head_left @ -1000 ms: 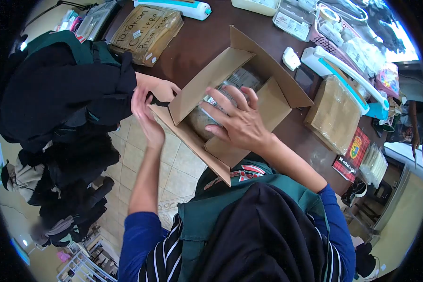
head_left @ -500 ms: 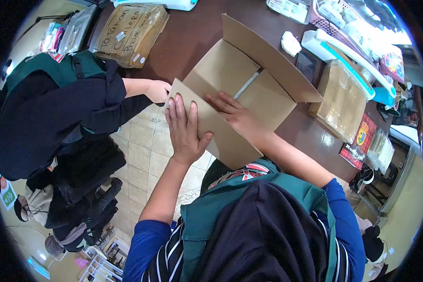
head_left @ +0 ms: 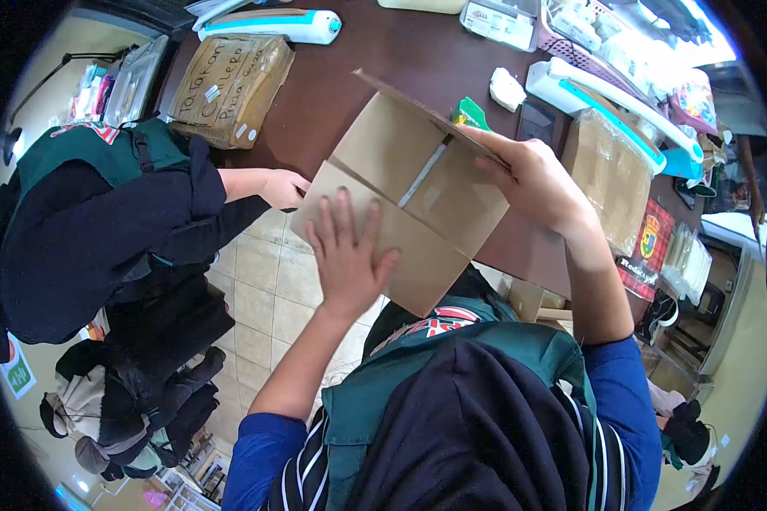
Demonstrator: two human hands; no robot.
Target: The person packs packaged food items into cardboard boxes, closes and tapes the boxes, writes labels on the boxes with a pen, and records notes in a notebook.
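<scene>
An open cardboard box [head_left: 400, 140] sits in front of me at the table edge, its inner side showing. A pale strip [head_left: 422, 176] runs along the seam at its bottom. My left hand [head_left: 349, 255] lies flat with spread fingers on the near flap [head_left: 418, 272]. At the far right corner, my right hand [head_left: 541, 175] grips the raised far flap [head_left: 409, 98], its fingers bent over the edge. Part of that flap is hidden behind the hand.
A co-worker's hand [head_left: 283, 189] is beside the box's left corner. On the brown table [head_left: 341, 85] are a taped parcel with writing [head_left: 230, 89], a wrapped box [head_left: 609, 170], a green object [head_left: 469, 113], a crumpled white item [head_left: 507, 89] and a pink basket [head_left: 571, 43].
My right hand has moved from inside the box to the far flap, which now stands more edge-on. The near flap lies further outward, with my left hand still on it.
</scene>
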